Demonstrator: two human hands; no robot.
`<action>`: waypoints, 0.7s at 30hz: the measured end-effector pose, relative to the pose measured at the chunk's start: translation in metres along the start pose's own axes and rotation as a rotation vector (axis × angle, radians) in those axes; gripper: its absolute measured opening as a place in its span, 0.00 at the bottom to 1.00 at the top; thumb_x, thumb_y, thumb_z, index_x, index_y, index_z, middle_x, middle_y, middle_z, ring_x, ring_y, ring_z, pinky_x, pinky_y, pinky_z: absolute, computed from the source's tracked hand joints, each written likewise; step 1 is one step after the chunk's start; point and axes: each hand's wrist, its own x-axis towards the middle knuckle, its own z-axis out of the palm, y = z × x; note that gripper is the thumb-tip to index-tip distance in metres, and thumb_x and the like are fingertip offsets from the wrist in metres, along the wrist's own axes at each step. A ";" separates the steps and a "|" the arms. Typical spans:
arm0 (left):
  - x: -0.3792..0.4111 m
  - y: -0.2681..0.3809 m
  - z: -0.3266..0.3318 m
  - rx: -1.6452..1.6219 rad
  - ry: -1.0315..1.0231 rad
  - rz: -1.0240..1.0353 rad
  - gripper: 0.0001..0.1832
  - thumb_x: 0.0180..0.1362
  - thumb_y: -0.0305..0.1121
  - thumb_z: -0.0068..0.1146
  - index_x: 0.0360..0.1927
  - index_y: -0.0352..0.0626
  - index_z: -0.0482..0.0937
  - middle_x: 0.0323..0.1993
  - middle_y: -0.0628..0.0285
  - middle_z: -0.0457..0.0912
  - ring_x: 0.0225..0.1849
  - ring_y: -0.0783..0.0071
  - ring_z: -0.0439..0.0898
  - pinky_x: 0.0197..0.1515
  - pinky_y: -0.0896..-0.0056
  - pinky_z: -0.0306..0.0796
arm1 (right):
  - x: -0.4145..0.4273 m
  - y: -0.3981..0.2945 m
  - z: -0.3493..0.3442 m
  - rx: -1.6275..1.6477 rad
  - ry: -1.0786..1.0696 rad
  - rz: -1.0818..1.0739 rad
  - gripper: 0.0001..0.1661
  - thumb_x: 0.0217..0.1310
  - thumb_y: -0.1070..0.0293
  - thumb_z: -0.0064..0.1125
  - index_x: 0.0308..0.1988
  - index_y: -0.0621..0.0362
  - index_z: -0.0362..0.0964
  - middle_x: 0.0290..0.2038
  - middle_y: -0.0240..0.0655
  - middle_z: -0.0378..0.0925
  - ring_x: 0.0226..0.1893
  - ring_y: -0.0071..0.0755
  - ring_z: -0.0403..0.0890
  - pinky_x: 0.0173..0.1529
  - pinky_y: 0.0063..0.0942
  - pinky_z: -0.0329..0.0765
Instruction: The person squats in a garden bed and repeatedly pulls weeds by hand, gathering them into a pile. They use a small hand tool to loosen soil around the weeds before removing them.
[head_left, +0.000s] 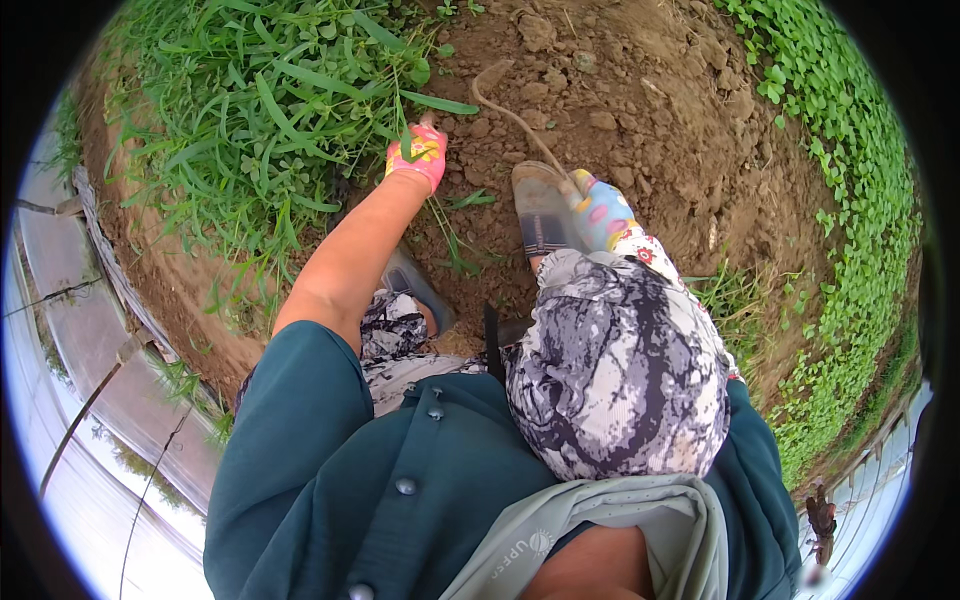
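My left hand (417, 156), in a pink glove with yellow flowers, is at the edge of a patch of tall green grass and weeds (285, 112). Its fingers are closed around grass stems (448, 225), whose ends trail out below the wrist. My right hand (602, 210) wears a pale blue glove with coloured dots and rests beside my right shoe (541, 206). It grips a small hand hoe (517, 118) with a thin curved neck. The hoe's soil-coloured blade points away from me, over the bare earth. The handle is mostly hidden by the hand.
Loose, cloddy brown soil (675, 135) spreads ahead and to the right. A dense bed of low leafy plants (862, 187) borders the right side. My other shoe (416, 289) is under my left arm. Plastic sheeting with cords (97, 322) slopes along the left.
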 end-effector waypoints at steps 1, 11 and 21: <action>0.001 0.000 -0.003 0.001 -0.018 -0.010 0.24 0.62 0.41 0.45 0.59 0.40 0.72 0.47 0.43 0.81 0.49 0.48 0.80 0.53 0.55 0.73 | 0.000 0.000 0.000 0.005 -0.011 0.012 0.28 0.70 0.47 0.42 0.58 0.54 0.67 0.51 0.53 0.76 0.54 0.58 0.75 0.57 0.45 0.71; -0.019 -0.022 -0.020 -0.469 0.034 -0.049 0.19 0.54 0.47 0.60 0.44 0.47 0.84 0.45 0.51 0.83 0.47 0.50 0.81 0.52 0.57 0.73 | -0.012 -0.015 -0.008 -0.024 0.053 0.103 0.29 0.70 0.46 0.42 0.59 0.54 0.67 0.52 0.52 0.77 0.55 0.59 0.75 0.57 0.45 0.71; -0.018 0.000 0.006 -0.255 0.011 -0.069 0.26 0.57 0.40 0.59 0.60 0.46 0.75 0.51 0.51 0.81 0.52 0.53 0.80 0.56 0.60 0.72 | -0.007 -0.003 -0.004 0.011 0.025 0.086 0.29 0.70 0.45 0.42 0.58 0.54 0.67 0.52 0.52 0.76 0.55 0.58 0.74 0.57 0.44 0.71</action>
